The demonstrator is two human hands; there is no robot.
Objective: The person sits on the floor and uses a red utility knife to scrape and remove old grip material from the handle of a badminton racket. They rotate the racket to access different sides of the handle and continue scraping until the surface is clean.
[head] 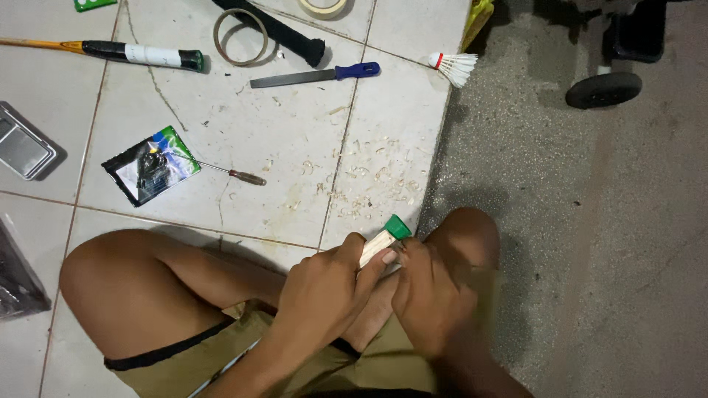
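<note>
Head view: a pale wooden piece [377, 245] with a green cap [398, 226] is gripped by the left hand [324, 291] above the lap, the right hand [428, 295] closed against it; short, controlled strokes directed away from the fingers are advised.

Flat square packet [151, 164], black with blue, green and white print, lying on the pale floor tiles at left of centre, tilted. Corner of a green packet [94, 4] at the top edge, cut off. Clear plastic tray [23, 142] near the left edge, rectangular, greyish.
</note>
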